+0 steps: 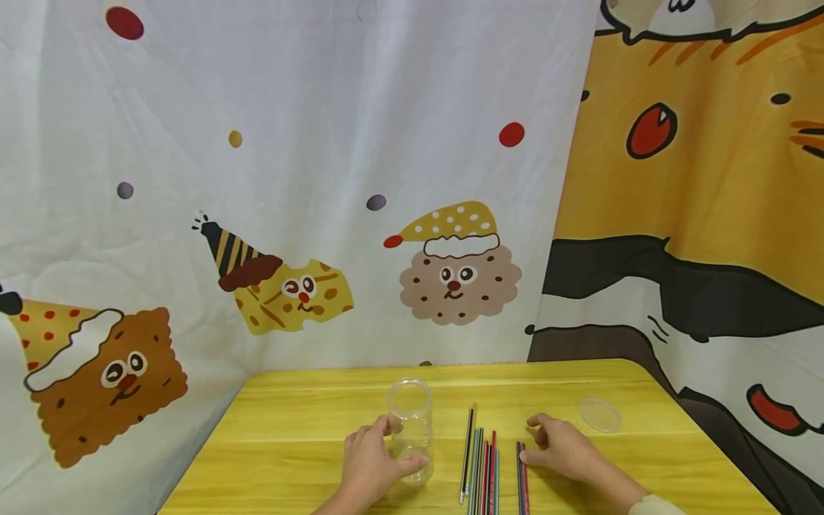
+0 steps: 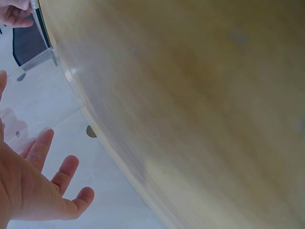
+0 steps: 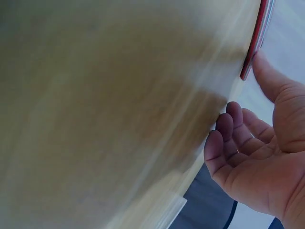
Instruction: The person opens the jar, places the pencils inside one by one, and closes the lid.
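A clear plastic jar (image 1: 421, 429) is gripped upright between thumb and fingers of the left hand (image 1: 373, 458), seemingly to be steadied; nothing is seen inside. A few pencils (image 1: 521, 486) are touched by the thumb of the right hand (image 1: 563, 447), its fingers loosely bent, perhaps for control. More pencils (image 1: 493, 458) are laid between the hands, a clear lid (image 1: 601, 415) beyond the right.

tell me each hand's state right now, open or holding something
Left hand: holding the clear jar.
Right hand: open, loosely curled, thumb at the nearest pencils.
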The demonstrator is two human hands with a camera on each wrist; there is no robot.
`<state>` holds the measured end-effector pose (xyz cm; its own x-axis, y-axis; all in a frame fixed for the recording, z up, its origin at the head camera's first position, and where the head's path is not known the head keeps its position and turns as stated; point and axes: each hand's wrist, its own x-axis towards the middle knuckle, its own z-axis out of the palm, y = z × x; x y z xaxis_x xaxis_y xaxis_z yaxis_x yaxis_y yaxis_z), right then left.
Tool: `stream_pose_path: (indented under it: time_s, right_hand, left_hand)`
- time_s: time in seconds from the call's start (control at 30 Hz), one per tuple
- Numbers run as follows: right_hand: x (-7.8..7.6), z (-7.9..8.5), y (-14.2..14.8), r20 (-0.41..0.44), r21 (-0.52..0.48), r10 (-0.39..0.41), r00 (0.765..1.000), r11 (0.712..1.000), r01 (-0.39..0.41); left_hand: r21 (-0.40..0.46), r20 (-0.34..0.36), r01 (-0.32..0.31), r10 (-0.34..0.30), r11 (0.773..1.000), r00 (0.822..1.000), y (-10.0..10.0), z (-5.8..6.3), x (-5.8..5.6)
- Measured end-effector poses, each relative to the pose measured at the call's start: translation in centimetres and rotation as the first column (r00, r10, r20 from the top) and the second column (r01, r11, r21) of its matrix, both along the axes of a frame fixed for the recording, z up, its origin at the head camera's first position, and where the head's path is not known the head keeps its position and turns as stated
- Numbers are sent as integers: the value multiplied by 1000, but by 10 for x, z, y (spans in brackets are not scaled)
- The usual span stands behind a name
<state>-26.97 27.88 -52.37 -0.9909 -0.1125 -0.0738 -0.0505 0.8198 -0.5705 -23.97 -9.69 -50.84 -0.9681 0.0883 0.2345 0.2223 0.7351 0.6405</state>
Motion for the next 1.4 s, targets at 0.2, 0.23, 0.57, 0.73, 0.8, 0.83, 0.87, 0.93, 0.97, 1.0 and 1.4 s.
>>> stream_pose_path:
  time_s: [0.2, 0.23, 0.57, 0.73, 0.8, 0.83, 0.87, 0.93, 0.97, 1.0, 1.4]
  right_hand:
    - [-3, -2, 3, -67, 10, -40, 997, 999, 41]
    - [-4, -2, 3, -68, 15, -53, 996, 998, 54]
    - [-7, 3, -5, -31, 32, -103, 994, 994, 104]
    - [-6, 6, -6, -44, 84, -114, 993, 990, 117]
    - [-6, 8, -6, -43, 115, -117, 992, 986, 122]
    - [-5, 10, -6, -43, 128, -115, 992, 984, 120]
    - [-5, 11, -6, -39, 133, -120, 992, 983, 124]
    - [-5, 13, -6, -41, 148, -123, 992, 981, 127]
    - [-5, 14, -6, -39, 146, -124, 992, 981, 128]
    - [-5, 14, -6, -41, 145, -120, 992, 981, 125]
    - [-8, 13, -2, -131, 45, -38, 991, 998, 44]
  left_hand:
    - [6, 3, 2, -2, 1000, 1000, -1, 0, 0]
    - [7, 4, 3, -3, 1000, 1000, -1, 0, 0]
    - [2, 1, 8, -8, 1000, 1000, -2, 0, 0]
    - [-3, 0, 6, -6, 1000, 1000, -2, -2, -1]
    - [-6, -3, 1, -1, 1000, 1000, -2, -3, -1]
    - [-6, -4, 0, 0, 1000, 1000, -2, -3, -1]
    - [-7, -5, -1, 1, 1000, 1000, -2, -3, -2]
    - [-4, -7, -2, 2, 1000, 1000, -2, -3, -2]
    - [-1, -7, 0, 0, 1000, 1000, -2, -2, -1]
    - [1, -6, 2, -2, 1000, 1000, -2, -2, -1]
    - [1, 5, 8, -8, 1000, 1000, -1, 0, 0]
